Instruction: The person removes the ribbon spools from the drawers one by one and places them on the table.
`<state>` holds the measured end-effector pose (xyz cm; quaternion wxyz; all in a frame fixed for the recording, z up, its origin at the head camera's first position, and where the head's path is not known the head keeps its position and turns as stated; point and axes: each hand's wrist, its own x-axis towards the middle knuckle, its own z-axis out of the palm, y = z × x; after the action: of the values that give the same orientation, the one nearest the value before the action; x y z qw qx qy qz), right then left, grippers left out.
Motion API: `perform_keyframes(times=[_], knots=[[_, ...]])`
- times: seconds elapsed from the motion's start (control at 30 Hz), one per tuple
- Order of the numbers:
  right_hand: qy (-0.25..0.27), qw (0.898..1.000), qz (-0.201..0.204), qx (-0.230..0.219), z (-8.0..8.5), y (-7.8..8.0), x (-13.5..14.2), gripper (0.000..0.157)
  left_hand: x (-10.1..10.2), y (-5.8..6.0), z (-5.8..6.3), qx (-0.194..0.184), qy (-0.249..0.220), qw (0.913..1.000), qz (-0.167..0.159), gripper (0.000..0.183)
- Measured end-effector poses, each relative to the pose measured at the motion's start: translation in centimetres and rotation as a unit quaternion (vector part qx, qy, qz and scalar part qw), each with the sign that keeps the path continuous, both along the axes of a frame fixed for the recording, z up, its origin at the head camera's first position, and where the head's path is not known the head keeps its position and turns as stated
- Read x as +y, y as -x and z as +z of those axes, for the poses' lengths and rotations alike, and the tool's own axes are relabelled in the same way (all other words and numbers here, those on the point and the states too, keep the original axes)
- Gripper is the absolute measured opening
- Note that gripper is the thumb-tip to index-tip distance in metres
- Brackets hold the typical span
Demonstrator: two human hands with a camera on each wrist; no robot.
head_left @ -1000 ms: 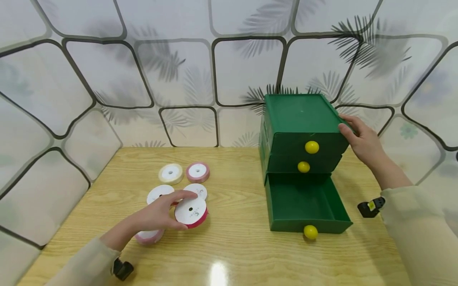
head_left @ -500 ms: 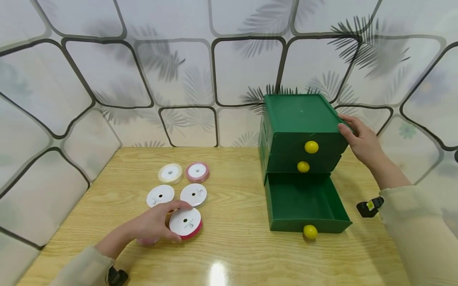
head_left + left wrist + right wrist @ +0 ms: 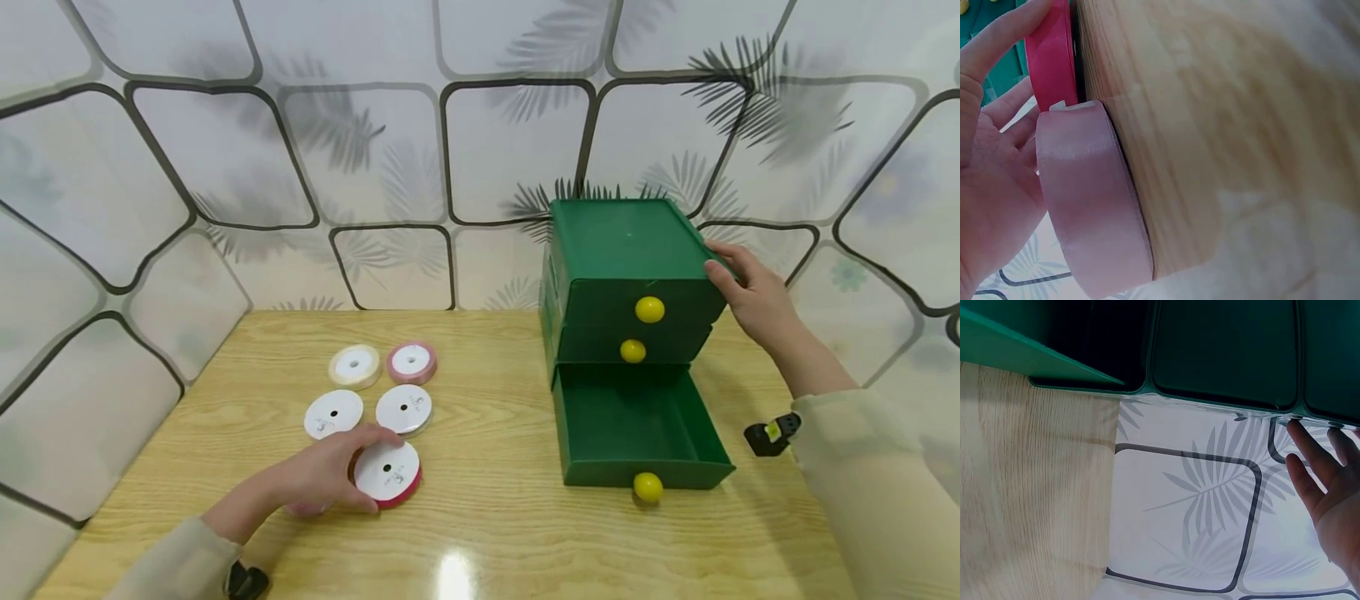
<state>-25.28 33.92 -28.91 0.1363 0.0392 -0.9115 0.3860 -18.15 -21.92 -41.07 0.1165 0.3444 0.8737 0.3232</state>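
Observation:
My left hand (image 3: 330, 473) grips a red ribbon spool (image 3: 387, 475) with a white face, thumb on its near rim and a finger over its far rim. A pale pink spool (image 3: 303, 507) lies mostly hidden beneath that hand; in the left wrist view the pink spool (image 3: 1088, 200) sits edge to edge with the red spool (image 3: 1054, 59) on the wood. My right hand (image 3: 752, 292) rests on the top right corner of a green drawer cabinet (image 3: 626, 242), with straight fingers (image 3: 1313, 465) against its side. The bottom drawer (image 3: 637, 421) stands pulled out and holds nothing.
Two white spools (image 3: 333, 414) (image 3: 403, 409), a cream spool (image 3: 355, 366) and a pink spool (image 3: 412, 362) lie flat on the wooden table (image 3: 487, 517). Yellow knobs (image 3: 649, 309) mark each drawer. A patterned screen (image 3: 375, 167) walls in the back and sides.
My left hand has drawn the red spool towards the near edge, away from the two white spools. The right hand has stayed on the cabinet.

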Motion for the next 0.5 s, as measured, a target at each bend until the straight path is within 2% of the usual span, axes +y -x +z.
perform_keyframes(times=[0.27, 0.5], knots=[[-0.001, 1.0, -0.001, -0.002, 0.0, 0.0, 0.0, 0.061, 0.1, -0.1, 0.2, -0.01, 0.019, 0.9997, 0.007, 0.072], [0.0, 1.0, 0.0, 0.001, 0.0, 0.0, 0.0, 0.061, 0.2, 0.0, 1.1, 0.033, 0.005, 0.9994, 0.009, 0.059]])
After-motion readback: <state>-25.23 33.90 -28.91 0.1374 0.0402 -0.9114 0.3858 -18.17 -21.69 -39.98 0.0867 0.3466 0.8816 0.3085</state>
